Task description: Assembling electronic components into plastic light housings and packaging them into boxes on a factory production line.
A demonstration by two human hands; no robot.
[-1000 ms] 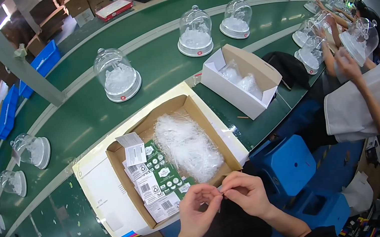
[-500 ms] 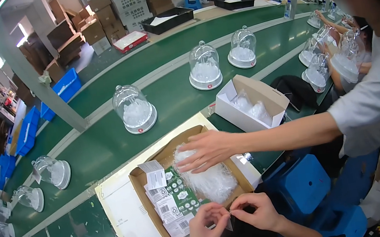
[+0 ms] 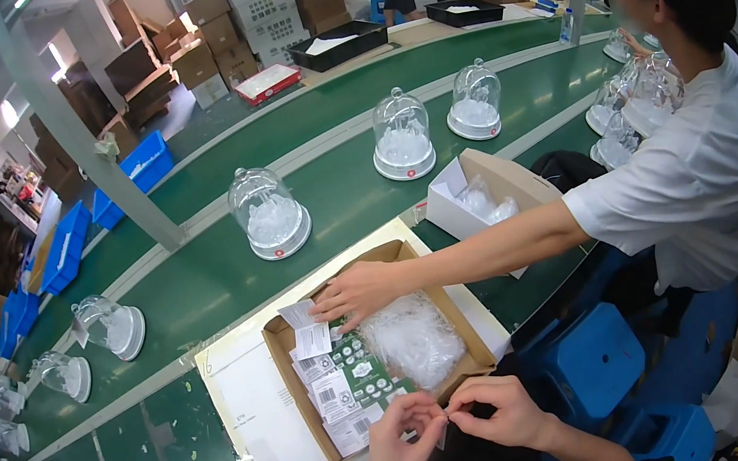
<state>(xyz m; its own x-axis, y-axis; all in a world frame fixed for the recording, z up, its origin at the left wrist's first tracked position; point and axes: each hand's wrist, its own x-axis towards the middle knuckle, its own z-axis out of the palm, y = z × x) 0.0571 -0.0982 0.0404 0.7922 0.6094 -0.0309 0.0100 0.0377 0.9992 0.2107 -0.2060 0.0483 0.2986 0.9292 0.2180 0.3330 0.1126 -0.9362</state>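
Observation:
At the near edge of the open cardboard box point(image 3: 322, 441), my left hand point(image 3: 405, 443) and my right hand point(image 3: 500, 415) meet fingertip to fingertip. Both are pinched on something tiny; a thin, pale, see-through piece hangs below the left fingers, too small to name. The box holds a heap of clear plastic strands point(image 3: 419, 345), printed white labels point(image 3: 331, 397) and a green printed sheet point(image 3: 370, 375). Reaching in from the right, a co-worker's hand point(image 3: 356, 294) is over the box's far part, at a folded white paper point(image 3: 310, 330).
Clear domes on white bases stand along the green conveyor, one dome point(image 3: 270, 213) beyond the box. A white carton point(image 3: 481, 196) with clear bags lies to the right. Blue stools point(image 3: 590, 364) stand low at right, beside the co-worker point(image 3: 674, 167). Blue bins point(image 3: 133, 178) line the far left.
The co-worker's hand has moved left from the plastic strands to the folded paper, and the co-worker has turned away. My hands keep the same pinch. The view has shifted slightly.

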